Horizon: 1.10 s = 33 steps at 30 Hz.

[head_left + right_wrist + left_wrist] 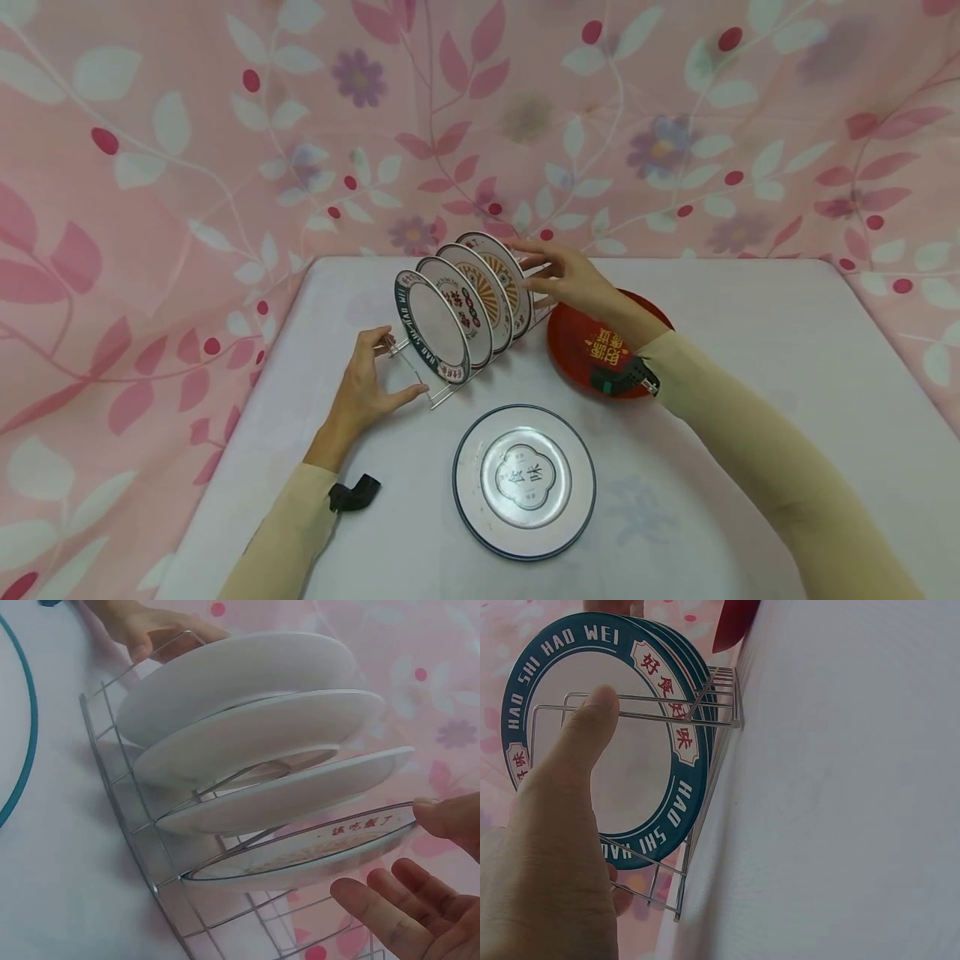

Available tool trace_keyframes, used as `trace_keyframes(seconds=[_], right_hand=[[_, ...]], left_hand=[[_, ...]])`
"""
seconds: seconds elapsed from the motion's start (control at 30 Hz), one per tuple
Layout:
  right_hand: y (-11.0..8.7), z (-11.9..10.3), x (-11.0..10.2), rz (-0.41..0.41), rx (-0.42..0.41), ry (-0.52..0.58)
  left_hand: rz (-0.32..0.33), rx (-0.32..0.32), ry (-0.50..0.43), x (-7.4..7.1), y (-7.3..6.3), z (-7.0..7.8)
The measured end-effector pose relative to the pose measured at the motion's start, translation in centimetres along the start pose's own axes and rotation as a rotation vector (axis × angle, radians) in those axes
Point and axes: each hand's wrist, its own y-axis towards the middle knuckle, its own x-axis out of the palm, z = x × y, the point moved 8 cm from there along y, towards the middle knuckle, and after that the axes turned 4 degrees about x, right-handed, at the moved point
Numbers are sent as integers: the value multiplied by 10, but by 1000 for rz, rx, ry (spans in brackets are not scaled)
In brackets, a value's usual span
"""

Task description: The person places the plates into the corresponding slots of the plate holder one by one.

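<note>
Several round plates stand tilted in a wire dish rack (450, 393). The front plate (432, 327) has a green lettered rim; the others carry red and yellow prints. My left hand (367, 385) grips the near end of the rack, its thumb (596, 712) against the wire and its fingertips partly hidden behind. At the far end is my right hand (572, 279), beside the rearmost plate (315, 851). Its thumb (435, 814) is at that plate's rim, while the loosely bent fingers (390, 915) are spread behind the plate, apart from its underside.
A red plate (570, 367) with yellow characters lies under the right forearm. Nearer the front, a white metal plate (472, 492) with a dark blue rim lies on the white table (750, 375). Pink floral cloth (525, 125) hangs behind.
</note>
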Motion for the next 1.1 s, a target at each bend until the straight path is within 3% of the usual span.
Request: trace_keyframes(seconds=[0.3,0.47,0.63,0.77,1.1], right_hand=[[-56,25,8,-61,90,-54],[-90,46,18,-97,78,-58],[-117,70,32,-194,83,-15],[-133,82,41,-248,83,-17],[-153,92,56,-288,134,-72]], left_hand=[[-3,-5,-1,2,0,-1],[11,15,0,1,1,0],[8,10,-2,-1,0,1],[6,7,3,-1,0,0],[-6,-1,-1,0,0,0]])
